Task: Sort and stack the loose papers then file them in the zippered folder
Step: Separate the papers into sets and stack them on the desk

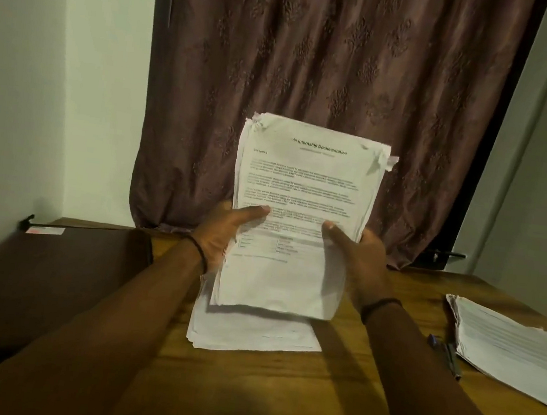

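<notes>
Over the middle of the tabletop, holds a sheaf of papers nearly upright, printed face toward the camera, heading partly legible as "Internship Documentation", both top corners dog-eared. Clamps the sheaf's left edge with the left hand, thumb laid across the print and fingers hidden behind; clamps the right edge with the right hand the same way, thumb on the front. Hands apart, one at each side. Directly beneath, flat on the wood: a second stack of papers, edges uneven, its far part hidden behind the sheaf. Far right, well apart from that: a third pile of papers, cut off by the frame edge, with a pen just beside its left edge. Left side of the tabletop: a dark brown folder, lying flat and shut, a small pale label at its far corner; zip too dim to make out. Behind everything, a brown patterned curtain.
</notes>
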Motion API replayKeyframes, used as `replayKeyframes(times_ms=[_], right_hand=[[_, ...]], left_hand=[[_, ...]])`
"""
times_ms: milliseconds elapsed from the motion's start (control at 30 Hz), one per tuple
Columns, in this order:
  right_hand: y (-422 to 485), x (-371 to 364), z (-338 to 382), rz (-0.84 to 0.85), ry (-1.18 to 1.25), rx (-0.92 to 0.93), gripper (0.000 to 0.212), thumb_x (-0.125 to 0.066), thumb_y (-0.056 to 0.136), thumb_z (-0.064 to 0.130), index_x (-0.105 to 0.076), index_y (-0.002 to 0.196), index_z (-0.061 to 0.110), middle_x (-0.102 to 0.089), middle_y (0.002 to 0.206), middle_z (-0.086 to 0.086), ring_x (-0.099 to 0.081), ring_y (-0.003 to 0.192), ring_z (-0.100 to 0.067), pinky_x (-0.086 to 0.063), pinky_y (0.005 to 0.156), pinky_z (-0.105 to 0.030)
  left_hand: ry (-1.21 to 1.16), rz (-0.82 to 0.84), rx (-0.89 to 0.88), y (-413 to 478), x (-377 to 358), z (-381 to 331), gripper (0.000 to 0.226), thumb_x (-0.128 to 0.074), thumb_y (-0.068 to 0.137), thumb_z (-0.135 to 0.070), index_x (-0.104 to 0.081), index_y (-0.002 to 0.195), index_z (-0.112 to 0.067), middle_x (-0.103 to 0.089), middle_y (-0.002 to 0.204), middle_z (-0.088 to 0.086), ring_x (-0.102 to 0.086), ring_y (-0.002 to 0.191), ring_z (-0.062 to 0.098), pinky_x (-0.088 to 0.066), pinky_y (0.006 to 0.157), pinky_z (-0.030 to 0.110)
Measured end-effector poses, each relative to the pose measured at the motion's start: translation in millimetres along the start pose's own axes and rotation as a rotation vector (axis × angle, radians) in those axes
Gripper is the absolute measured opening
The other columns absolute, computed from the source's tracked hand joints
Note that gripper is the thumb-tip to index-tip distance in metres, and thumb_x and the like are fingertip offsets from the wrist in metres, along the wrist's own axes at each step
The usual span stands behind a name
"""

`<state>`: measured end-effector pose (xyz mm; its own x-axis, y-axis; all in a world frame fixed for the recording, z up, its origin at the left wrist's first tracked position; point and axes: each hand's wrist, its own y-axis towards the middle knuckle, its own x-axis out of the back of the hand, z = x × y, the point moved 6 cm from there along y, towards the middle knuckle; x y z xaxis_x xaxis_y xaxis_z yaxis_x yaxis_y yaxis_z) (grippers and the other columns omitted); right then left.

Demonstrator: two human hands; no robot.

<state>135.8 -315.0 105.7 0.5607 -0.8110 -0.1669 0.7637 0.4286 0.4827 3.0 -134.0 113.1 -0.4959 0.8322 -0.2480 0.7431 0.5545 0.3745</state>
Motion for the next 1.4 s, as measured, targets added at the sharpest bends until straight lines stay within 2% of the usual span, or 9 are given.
replayKeyframes(times_ms=[100,300,467,600,667,767,933,1133,1400], right_hand=[[-12,4,-9,-0.017,-0.025,0.038,0.027,-0.071,0.088,0.013,-0.068,0.114,0.006,-0.075,0.102,-0.001,-0.073,0.092,-0.016,-0.059,0.072,-0.024],[-2,-8,12,-0.087,0.014,0.183,0.024,-0.059,0.098,0.019,-0.064,0.116,0.003,-0.074,0.106,-0.008,-0.072,0.095,-0.019,-0.06,0.079,-0.031],[33,2,38,-0.011,-0.208,0.218,0.014,-0.064,0.093,0.009,-0.068,0.099,-0.003,-0.069,0.083,-0.008,-0.065,0.066,-0.006,-0.054,0.06,-0.021],[53,2,23,0.101,-0.569,0.138,0.018,-0.072,0.087,0.025,-0.073,0.087,0.007,-0.073,0.081,-0.008,-0.067,0.068,-0.011,-0.057,0.067,-0.032],[56,-4,6,0.125,-0.924,0.162,0.029,-0.071,0.082,0.044,-0.071,0.098,0.019,-0.074,0.092,-0.004,-0.069,0.085,-0.023,-0.055,0.081,-0.042],[36,-18,-27,0.05,-1.294,0.304,0.049,-0.074,0.081,0.04,-0.057,0.124,0.023,-0.065,0.117,-0.003,-0.057,0.106,-0.028,-0.045,0.091,-0.043],[-20,-54,-61,0.172,-0.996,0.364,0.019,-0.067,0.091,0.033,-0.069,0.105,0.02,-0.069,0.104,0.0,-0.059,0.09,-0.014,-0.049,0.084,-0.03],[-55,-81,-84,0.519,-1.106,0.481,0.054,-0.056,0.083,0.07,-0.071,0.11,0.026,-0.07,0.104,0.008,-0.06,0.091,-0.009,-0.051,0.074,-0.028],[-62,-90,-104,0.49,-1.37,0.656,0.008,-0.076,0.082,0.026,-0.075,0.088,0.021,-0.072,0.079,-0.001,-0.066,0.066,-0.016,-0.057,0.06,-0.03]], left_hand=[[0.055,-0.064,-0.017,-8,11,9,0.032,-0.07,0.082,-0.005,-0.068,0.114,-0.007,-0.072,0.11,0.009,-0.07,0.099,0.025,-0.057,0.088,0.035],[-0.041,-0.084,-0.034,-5,-7,3,0.03,-0.072,0.083,-0.008,-0.069,0.112,-0.004,-0.072,0.109,0.014,-0.07,0.1,0.032,-0.055,0.087,0.044],[0.008,-0.145,-0.005,6,6,-37,0.02,-0.062,0.091,-0.012,-0.069,0.108,-0.008,-0.073,0.104,0.015,-0.069,0.094,0.031,-0.056,0.081,0.042],[0.112,-0.049,0.267,2,12,-11,0.021,-0.058,0.089,-0.004,-0.067,0.108,-0.005,-0.073,0.101,0.016,-0.069,0.091,0.03,-0.056,0.081,0.044],[0.115,-0.041,0.403,-7,12,24,0.019,-0.058,0.089,0.0,-0.067,0.106,-0.004,-0.074,0.096,0.014,-0.071,0.082,0.028,-0.06,0.071,0.043],[0.036,-0.117,0.517,-18,18,77,0.024,-0.051,0.095,0.002,-0.062,0.116,-0.001,-0.072,0.103,0.016,-0.069,0.088,0.031,-0.06,0.07,0.043],[-0.161,-0.226,0.609,-28,26,129,0.03,-0.044,0.098,0.002,-0.054,0.126,-0.004,-0.067,0.118,0.019,-0.065,0.104,0.04,-0.05,0.09,0.06],[-0.062,-0.217,0.647,-18,41,122,0.031,-0.046,0.089,-0.009,-0.062,0.116,-0.005,-0.072,0.102,0.015,-0.067,0.082,0.031,-0.057,0.071,0.043],[-0.088,-0.025,0.615,-11,59,141,0.045,-0.035,0.093,-0.004,-0.052,0.134,-0.01,-0.068,0.12,0.015,-0.067,0.103,0.034,-0.059,0.079,0.048]])
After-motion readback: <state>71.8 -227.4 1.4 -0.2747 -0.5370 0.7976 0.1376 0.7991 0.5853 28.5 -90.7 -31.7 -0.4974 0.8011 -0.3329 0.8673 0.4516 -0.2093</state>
